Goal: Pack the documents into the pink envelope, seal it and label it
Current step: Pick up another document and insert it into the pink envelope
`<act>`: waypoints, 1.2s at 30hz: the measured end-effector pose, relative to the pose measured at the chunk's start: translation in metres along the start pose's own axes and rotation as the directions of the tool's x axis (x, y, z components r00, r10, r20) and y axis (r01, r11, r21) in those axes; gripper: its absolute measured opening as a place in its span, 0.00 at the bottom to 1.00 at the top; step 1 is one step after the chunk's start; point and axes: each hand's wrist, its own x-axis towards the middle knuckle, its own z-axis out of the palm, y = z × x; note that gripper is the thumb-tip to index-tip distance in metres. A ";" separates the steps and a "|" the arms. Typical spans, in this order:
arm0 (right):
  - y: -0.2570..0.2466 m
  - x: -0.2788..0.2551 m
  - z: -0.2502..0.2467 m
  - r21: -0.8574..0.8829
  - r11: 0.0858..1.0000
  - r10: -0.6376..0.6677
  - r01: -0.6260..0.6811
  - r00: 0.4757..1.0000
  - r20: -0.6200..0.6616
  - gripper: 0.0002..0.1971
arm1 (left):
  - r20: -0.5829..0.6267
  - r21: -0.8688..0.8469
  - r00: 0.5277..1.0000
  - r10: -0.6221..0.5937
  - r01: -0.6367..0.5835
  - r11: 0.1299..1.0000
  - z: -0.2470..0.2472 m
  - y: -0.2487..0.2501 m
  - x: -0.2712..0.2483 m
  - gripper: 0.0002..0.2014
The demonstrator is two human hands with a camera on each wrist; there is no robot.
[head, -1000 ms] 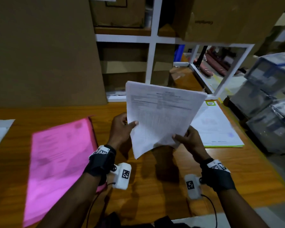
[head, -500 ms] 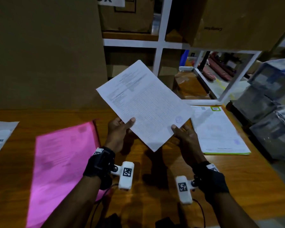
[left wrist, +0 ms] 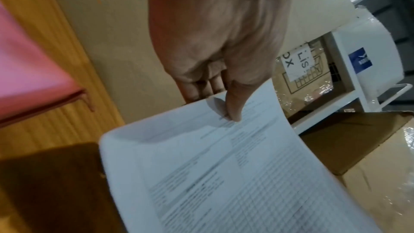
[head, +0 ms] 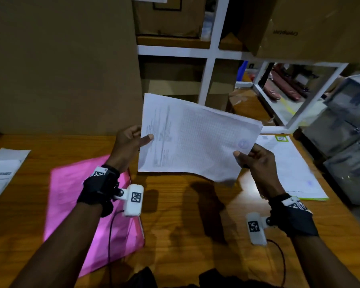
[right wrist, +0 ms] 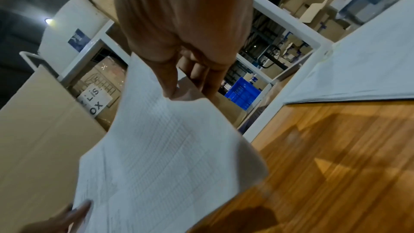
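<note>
You hold the documents [head: 195, 140] in mid-frame, above the wooden table [head: 185, 225]. Your left hand [head: 129, 144] pinches their left edge, thumb on top; your right hand [head: 258, 163] pinches the right edge the same way. The pink envelope [head: 71, 194] lies flat at lower left, under your left forearm.
</note>
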 end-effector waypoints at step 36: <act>-0.057 0.035 -0.005 -0.398 0.916 0.057 0.051 0.966 0.253 0.16 | 0.207 0.360 0.975 0.087 -0.159 0.920 0.011 0.032 0.012 0.11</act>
